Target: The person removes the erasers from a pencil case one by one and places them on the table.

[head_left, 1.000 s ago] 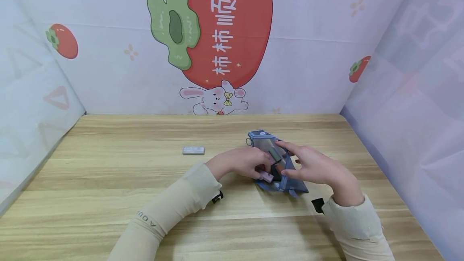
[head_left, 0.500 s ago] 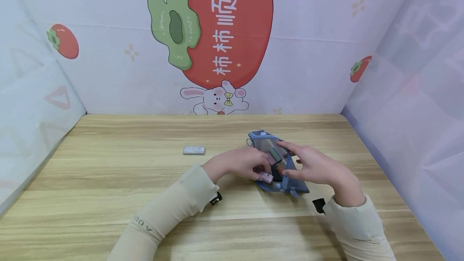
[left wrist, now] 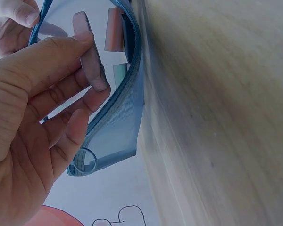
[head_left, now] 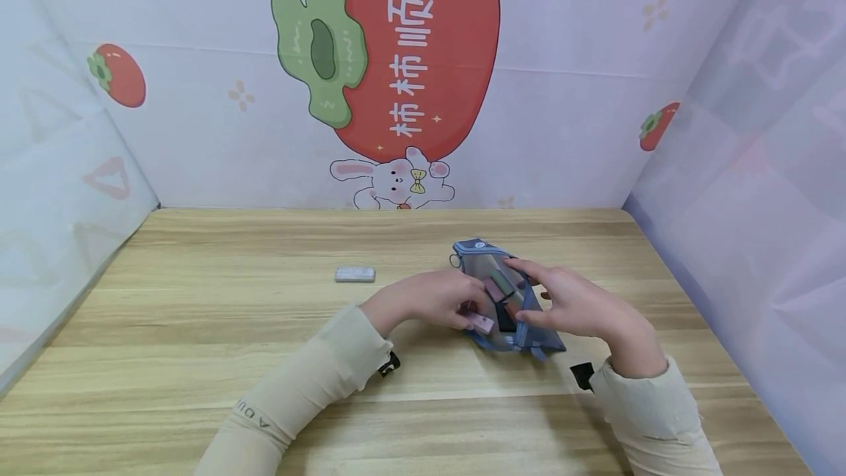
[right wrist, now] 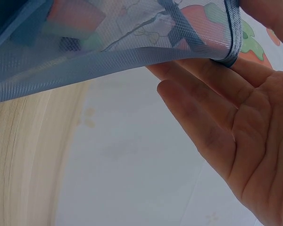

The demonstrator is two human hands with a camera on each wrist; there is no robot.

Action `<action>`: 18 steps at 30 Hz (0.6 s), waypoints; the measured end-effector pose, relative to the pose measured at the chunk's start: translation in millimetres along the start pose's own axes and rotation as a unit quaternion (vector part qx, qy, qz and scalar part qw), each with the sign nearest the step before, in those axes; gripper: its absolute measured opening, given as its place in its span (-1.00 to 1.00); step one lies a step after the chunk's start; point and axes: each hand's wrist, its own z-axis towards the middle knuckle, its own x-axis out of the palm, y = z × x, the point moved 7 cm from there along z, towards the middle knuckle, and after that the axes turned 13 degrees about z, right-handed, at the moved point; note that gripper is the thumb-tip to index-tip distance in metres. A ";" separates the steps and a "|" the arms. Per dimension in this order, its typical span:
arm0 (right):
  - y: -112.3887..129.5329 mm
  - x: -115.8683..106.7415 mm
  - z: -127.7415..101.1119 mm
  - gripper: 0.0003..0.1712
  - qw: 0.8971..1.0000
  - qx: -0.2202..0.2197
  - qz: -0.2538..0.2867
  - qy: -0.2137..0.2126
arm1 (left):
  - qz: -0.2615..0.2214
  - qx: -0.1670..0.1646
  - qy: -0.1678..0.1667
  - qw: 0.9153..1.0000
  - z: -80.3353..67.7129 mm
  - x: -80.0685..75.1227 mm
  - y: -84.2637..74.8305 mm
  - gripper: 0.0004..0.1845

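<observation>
Pinching a pink eraser [left wrist: 89, 59] in my left hand [head_left: 432, 298] at the mouth of the blue mesh pouch [head_left: 485, 264], my right hand [head_left: 575, 305] gripping its 3 o'clock edge, I judge insertion underway, needing a push inward.

A blue mesh pouch [head_left: 512, 300] lies open on the table, small pink eraser [head_left: 483, 324] at its mouth.

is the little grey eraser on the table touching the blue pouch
No, the grey eraser lies apart on the table, left of the blue mesh pouch.
</observation>
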 end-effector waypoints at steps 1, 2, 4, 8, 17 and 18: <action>-0.1 0.3 0.0 -0.13 1.000 0.001 0.001 0.000 | 0.003 -0.001 -0.001 1.000 -1.1 0.4 0.4 -0.82; 0.2 0.4 0.0 -0.13 1.000 -0.001 0.001 0.001 | 0.006 -0.002 -0.002 1.000 -2.1 0.5 0.6 -0.83; 0.6 0.5 -0.1 -0.13 1.000 -0.003 0.001 0.002 | 0.010 -0.001 -0.007 1.000 -4.1 0.0 0.4 -0.84; 0.2 0.5 0.0 -0.13 1.000 -0.002 0.002 0.003 | 0.014 0.002 -0.013 1.000 -7.4 -1.0 -0.5 -0.83; -0.7 0.7 0.8 -0.13 1.000 -0.003 0.000 0.003 | 0.015 -0.007 -0.011 1.000 -12.9 -1.7 0.2 -0.82; -0.6 0.8 0.9 -0.13 1.000 -0.004 -0.001 0.004 | 0.016 -0.007 -0.010 1.000 -13.3 -1.4 0.2 -0.82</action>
